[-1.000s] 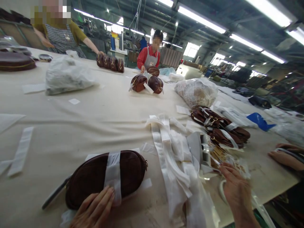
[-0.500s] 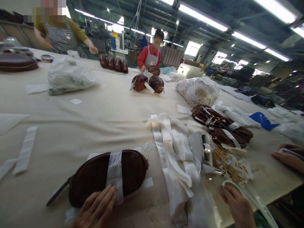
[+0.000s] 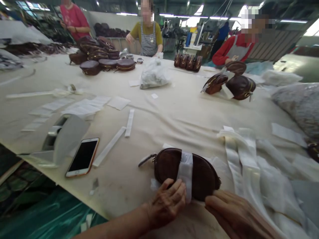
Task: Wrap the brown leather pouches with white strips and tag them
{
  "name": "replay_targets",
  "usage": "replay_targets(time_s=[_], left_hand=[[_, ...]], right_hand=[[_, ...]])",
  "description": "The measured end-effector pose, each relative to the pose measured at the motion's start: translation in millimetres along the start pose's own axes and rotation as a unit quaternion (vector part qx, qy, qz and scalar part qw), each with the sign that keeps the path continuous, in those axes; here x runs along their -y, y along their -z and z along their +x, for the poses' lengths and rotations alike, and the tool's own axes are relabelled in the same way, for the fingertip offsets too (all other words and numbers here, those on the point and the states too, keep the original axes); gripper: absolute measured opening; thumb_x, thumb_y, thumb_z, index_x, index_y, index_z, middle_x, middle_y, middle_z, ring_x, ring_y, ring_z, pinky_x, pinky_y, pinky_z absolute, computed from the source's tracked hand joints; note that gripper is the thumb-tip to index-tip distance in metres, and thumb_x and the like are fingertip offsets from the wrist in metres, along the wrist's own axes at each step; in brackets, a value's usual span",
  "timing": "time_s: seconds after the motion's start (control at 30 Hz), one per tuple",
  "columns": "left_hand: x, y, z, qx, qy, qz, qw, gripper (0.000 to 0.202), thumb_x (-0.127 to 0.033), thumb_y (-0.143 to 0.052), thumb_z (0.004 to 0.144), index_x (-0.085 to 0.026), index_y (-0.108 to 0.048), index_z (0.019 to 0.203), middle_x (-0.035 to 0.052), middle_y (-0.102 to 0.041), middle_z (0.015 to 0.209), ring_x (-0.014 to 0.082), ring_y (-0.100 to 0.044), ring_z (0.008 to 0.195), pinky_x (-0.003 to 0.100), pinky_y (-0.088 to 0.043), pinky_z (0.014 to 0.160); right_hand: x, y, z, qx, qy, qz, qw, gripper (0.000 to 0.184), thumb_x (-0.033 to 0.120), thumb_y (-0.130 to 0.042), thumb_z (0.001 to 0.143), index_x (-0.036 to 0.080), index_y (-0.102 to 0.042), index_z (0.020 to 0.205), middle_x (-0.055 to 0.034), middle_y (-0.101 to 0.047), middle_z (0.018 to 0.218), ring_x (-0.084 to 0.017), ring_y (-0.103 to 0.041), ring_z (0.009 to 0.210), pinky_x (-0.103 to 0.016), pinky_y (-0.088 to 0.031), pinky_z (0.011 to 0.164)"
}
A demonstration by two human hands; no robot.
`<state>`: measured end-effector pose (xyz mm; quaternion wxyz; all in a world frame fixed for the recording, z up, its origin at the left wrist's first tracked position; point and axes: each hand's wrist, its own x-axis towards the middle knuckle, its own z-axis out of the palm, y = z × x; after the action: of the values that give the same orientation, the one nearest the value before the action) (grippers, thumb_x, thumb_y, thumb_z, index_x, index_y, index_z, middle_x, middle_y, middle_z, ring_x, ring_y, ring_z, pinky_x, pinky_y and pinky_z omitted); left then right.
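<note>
The left hand (image 3: 166,203) and right hand (image 3: 233,212) lay open on the brown pouch (image 3: 204,172), where a sideways shove could have slipped its white band (image 3: 185,174) off.

One white-banded brown oval leather pouch (image 3: 201,176) lies bottom centre, touched by two bare hands, left hand (image 3: 166,202) and right hand (image 3: 236,215). Three more brown pouches (image 3: 239,87) sit upper right, and four upright brown pouches (image 3: 187,62) line up top centre. One black-screened smartphone (image 3: 83,156) lies lower left. Three people (image 3: 148,33) stand along the top.
</note>
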<state>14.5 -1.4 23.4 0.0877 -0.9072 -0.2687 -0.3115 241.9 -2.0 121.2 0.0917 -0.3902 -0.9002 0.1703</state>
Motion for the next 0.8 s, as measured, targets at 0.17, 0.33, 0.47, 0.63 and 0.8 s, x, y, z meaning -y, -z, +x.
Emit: replay_targets(time_s=[0.17, 0.33, 0.47, 0.63, 0.8], left_hand=[[-4.1, -9.1, -7.2, -0.021, 0.019, -0.012, 1.0, 0.02, -0.013, -0.046, 0.091, -0.013, -0.063, 0.102, 0.011, -0.059, 0.119, 0.0247, -0.05, 0.119, 0.041, -0.038, 0.096], [-2.5, -8.7, -6.1, -0.024, 0.024, -0.034, 0.999, 0.017, -0.015, -0.049, 0.089, -0.013, -0.063, 0.098, 0.0105, -0.06, 0.117, 0.0255, -0.052, 0.116, 0.04, -0.039, 0.094], [0.9, -6.0, -4.4, -0.027, 0.022, -0.037, 0.999, 0.017, -0.014, -0.049, 0.089, -0.012, -0.063, 0.096, 0.011, -0.06, 0.117, 0.0257, -0.053, 0.115, 0.04, -0.04, 0.092], [1.2, -7.0, -4.9, -0.025, 0.02, -0.041, 0.999, 0.016, -0.014, -0.049, 0.088, -0.012, -0.063, 0.096, 0.0115, -0.059, 0.118, 0.0263, -0.052, 0.116, 0.04, -0.039, 0.093], [-0.4, -7.6, -5.5, -0.032, 0.023, -0.041, 0.998, 0.018, -0.013, -0.047, 0.089, -0.012, -0.063, 0.096, 0.0103, -0.059, 0.117, 0.025, -0.052, 0.116, 0.04, -0.037, 0.095]], right_hand=[[-15.1, -10.8, 68.3, 0.112, 0.015, -0.079, 0.991, 0.018, 0.005, -0.046, 0.08, 0.019, -0.053, 0.069, -0.0021, -0.059, 0.067, -0.015, -0.051, 0.059, -0.028, -0.031, 0.057], [-20.1, -13.3, 92.5, 0.2, 0.002, -0.108, 0.974, 0.017, 0.006, -0.047, 0.079, 0.017, -0.059, 0.072, -0.0046, -0.063, 0.069, -0.017, -0.057, 0.062, -0.029, -0.03, 0.058], [-10.6, -6.1, 109.3, 0.258, -0.077, -0.116, 0.956, 0.016, 0.01, -0.051, 0.08, 0.016, -0.064, 0.073, -0.0079, -0.068, 0.072, -0.02, -0.064, 0.068, -0.027, -0.032, 0.057], [-6.1, -5.8, 115.5, 0.263, -0.138, -0.142, 0.944, 0.013, 0.013, -0.055, 0.079, 0.015, -0.067, 0.073, -0.011, -0.07, 0.072, -0.023, -0.067, 0.07, -0.027, -0.033, 0.055], [-29.3, -3.9, 121.3, 0.179, -0.206, -0.029, 0.962, 0.014, 0.019, -0.07, 0.067, 0.016, -0.06, 0.077, 0.0002, -0.062, 0.061, -0.016, -0.058, 0.058, -0.023, -0.029, 0.049]])
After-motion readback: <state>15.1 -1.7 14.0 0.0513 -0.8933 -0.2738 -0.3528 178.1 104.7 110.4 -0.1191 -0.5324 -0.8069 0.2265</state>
